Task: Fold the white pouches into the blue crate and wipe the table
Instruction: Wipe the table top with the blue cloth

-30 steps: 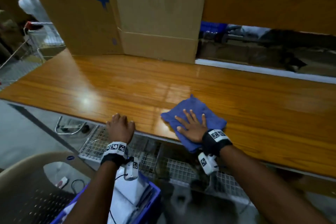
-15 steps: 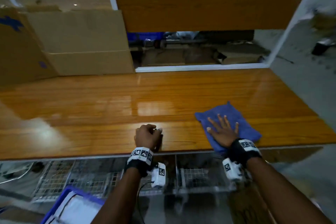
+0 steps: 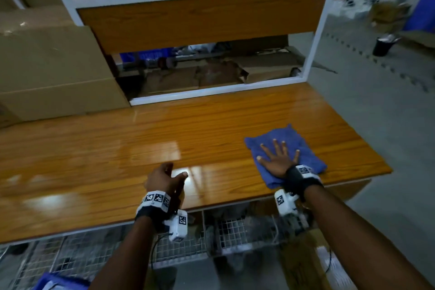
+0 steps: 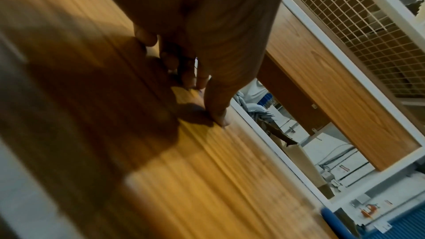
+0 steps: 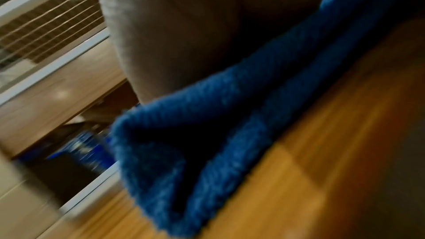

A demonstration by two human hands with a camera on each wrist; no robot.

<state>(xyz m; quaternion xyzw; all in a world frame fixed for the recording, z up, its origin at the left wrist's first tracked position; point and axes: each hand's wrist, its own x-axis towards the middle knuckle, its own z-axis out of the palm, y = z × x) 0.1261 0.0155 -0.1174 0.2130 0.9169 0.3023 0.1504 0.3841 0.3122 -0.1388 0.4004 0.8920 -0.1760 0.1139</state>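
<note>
Both hands are over the glossy wooden table [image 3: 94, 155], forearms reaching up from the bottom edge of the head view. At the right of the frame the right hand [image 3: 277, 162] lies palm down on a blue cloth [image 3: 306, 148], its fingers [image 3: 276, 148] straight and spread apart, the thumb pointing left. The cloth is rumpled and folded over itself, lying near the table's lower right corner with its near edge just at the table's front edge; in the right wrist view it [image 5: 207, 134] shows as a thick double fold under the palm [image 5: 184, 34], flat on the wood, though that picture is blurred.

Near the lower centre of the head view the left hand [image 3: 164, 181] sits by the table's front edge, back of the hand up, the thumb sticking out to the right. It holds nothing. In the left wrist view its fingers [image 4: 216, 97] hang loosely curled with the tips at or just above the tabletop [image 4: 230, 179]; I cannot tell whether they touch it. Each wrist wears a black band with a white marked camera block.

A corner of the blue crate [image 3: 58, 282] shows at the bottom left, below the table. Cardboard boxes [image 3: 54, 70] stand at the upper left, beside a white-framed shelf [image 3: 202, 21].
</note>
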